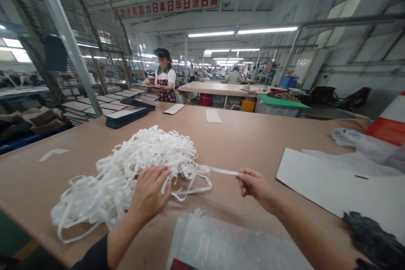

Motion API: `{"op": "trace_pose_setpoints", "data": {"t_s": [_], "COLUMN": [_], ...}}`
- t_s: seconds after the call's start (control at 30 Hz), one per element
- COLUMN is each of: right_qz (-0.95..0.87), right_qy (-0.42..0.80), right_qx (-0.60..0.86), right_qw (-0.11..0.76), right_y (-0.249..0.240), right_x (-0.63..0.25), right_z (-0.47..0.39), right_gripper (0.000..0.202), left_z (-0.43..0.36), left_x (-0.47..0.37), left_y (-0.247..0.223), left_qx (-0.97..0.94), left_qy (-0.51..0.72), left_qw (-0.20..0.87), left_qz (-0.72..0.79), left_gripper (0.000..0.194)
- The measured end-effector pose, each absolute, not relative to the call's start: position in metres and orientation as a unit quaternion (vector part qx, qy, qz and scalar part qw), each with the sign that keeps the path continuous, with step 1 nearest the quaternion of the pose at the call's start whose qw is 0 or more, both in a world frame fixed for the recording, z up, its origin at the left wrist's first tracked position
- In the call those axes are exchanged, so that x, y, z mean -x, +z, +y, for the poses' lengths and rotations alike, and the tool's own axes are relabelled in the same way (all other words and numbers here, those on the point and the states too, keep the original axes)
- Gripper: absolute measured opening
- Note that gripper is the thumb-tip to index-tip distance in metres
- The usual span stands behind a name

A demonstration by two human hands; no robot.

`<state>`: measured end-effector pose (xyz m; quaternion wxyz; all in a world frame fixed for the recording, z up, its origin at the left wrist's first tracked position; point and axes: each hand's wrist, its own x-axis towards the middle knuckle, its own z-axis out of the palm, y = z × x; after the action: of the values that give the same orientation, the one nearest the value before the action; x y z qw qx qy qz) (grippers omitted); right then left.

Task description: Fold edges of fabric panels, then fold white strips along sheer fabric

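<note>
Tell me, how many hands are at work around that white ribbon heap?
2: the left hand is at the near edge of the white ribbon heap; the right hand, off to its right, pinches a strip.

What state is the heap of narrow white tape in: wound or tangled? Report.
Tangled: the heap of narrow white tape shows loose, crossing loops, no roll.

We have a loosely tangled heap of flat white tape spread across the brown counter; from its right side, one narrow strand runs out nearly straight, lying flat-faced and untwisted.
</note>
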<state>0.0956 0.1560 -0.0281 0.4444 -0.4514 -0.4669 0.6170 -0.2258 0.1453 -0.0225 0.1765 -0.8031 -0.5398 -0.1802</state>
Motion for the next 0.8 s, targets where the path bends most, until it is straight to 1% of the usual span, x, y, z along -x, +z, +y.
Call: {"op": "trace_pose_setpoints", "data": {"t_s": [0.03,0.1,0.17,0.23,0.27,0.3,0.33,0.37,0.43,0.5,0.57,0.63,0.7,0.73,0.77,0.8], "right_qz": [-0.479,-0.493,-0.475,-0.419,-0.392,-0.370,-0.358,-0.354,-0.366,-0.384,-0.394,-0.407,-0.433,-0.451,-0.469,-0.482], "right_qy": [0.620,0.623,0.625,0.622,0.607,0.584,0.563,0.548,0.543,0.563,0.579,0.590,0.607,0.618,0.629,0.638], "right_qx": [0.444,0.434,0.428,0.419,0.414,0.416,0.430,0.452,0.496,0.515,0.509,0.491,0.472,0.461,0.448,0.433], "right_qw": [0.435,0.425,0.447,0.512,0.554,0.591,0.609,0.609,0.570,0.519,0.501,0.494,0.470,0.450,0.429,0.416], "right_y": [-0.024,-0.010,0.005,0.015,0.017,0.017,0.015,0.012,0.005,0.000,-0.001,0.003,0.010,0.015,0.020,0.025], "right_x": [-0.091,-0.095,-0.119,-0.162,-0.185,-0.207,-0.225,-0.237,-0.243,-0.228,-0.202,-0.174,-0.152,-0.144,-0.138,-0.136], "right_z": [0.151,0.143,0.139,0.139,0.140,0.141,0.141,0.140,0.135,0.127,0.118,0.108,0.096,0.090,0.084,0.078], "right_gripper": [0.025,0.024,0.021,0.022,0.024,0.030,0.031,0.029,0.023,0.025,0.028,0.029,0.030,0.031,0.032,0.031], "left_z": [0.155,0.179,0.203,0.218,0.222,0.224,0.223,0.220,0.211,0.196,0.177,0.153,0.131,0.122,0.116,0.113], "left_x": [0.215,0.207,0.216,0.236,0.247,0.256,0.262,0.264,0.258,0.236,0.204,0.164,0.123,0.104,0.086,0.071], "left_y": [-0.019,-0.020,-0.026,-0.031,-0.032,-0.033,-0.032,-0.030,-0.023,-0.011,0.004,0.020,0.032,0.035,0.035,0.033], "left_qx": [0.812,0.799,0.765,0.737,0.727,0.718,0.712,0.709,0.710,0.720,0.751,0.808,0.861,0.863,0.852,0.838], "left_qy": [-0.170,-0.112,-0.050,-0.020,-0.011,-0.002,0.005,0.009,0.011,0.009,-0.009,-0.090,-0.172,-0.187,-0.200,-0.207], "left_qw": [0.172,0.151,0.128,0.119,0.117,0.116,0.117,0.120,0.132,0.147,0.139,0.056,-0.138,-0.244,-0.328,-0.391], "left_qz": [-0.531,-0.571,-0.629,-0.665,-0.677,-0.686,-0.693,-0.695,-0.691,-0.678,-0.646,-0.580,-0.458,-0.400,-0.355,-0.319], "left_gripper": [0.040,0.053,0.062,0.059,0.055,0.052,0.050,0.050,0.049,0.043,0.034,0.037,0.052,0.061,0.069,0.073]}}
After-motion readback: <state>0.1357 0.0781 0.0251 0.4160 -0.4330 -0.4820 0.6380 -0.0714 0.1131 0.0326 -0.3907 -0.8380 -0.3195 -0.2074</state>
